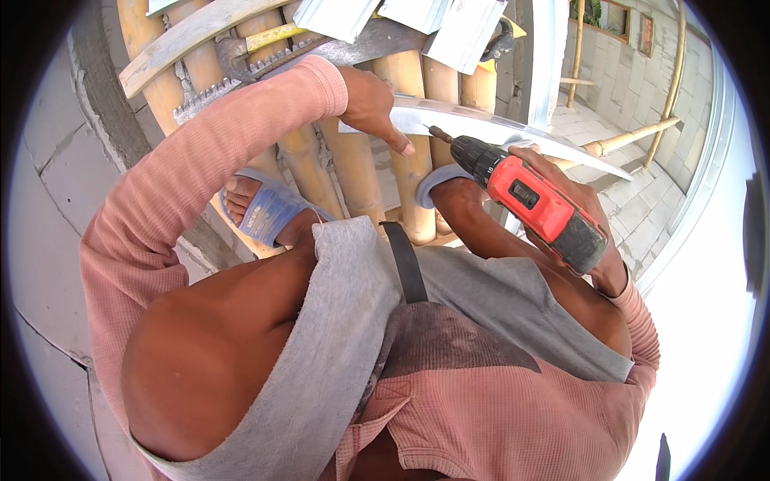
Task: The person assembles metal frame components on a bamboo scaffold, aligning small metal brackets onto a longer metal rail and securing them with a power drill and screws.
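Note:
My right hand [589, 204] is wrapped around a red and black cordless drill [536, 200]. The drill tilts up and to the left, and its bit [439, 134] lies close to a long, shiny metal strip [473, 124]. My left hand [370, 104] grips the strip near its left end. The thumb reaches down over the near side, while the other fingers are mostly hidden. From there the strip runs to the right, past the drill, and narrows to a point.
Under my sandalled feet is a platform of bamboo poles [353, 164]. A hand saw [353, 50], a wooden board [200, 40] and several bent metal pieces [469, 36] lie at its far side. An upright metal post [541, 64] stands beyond the strip; block walls [626, 60] flank the scene.

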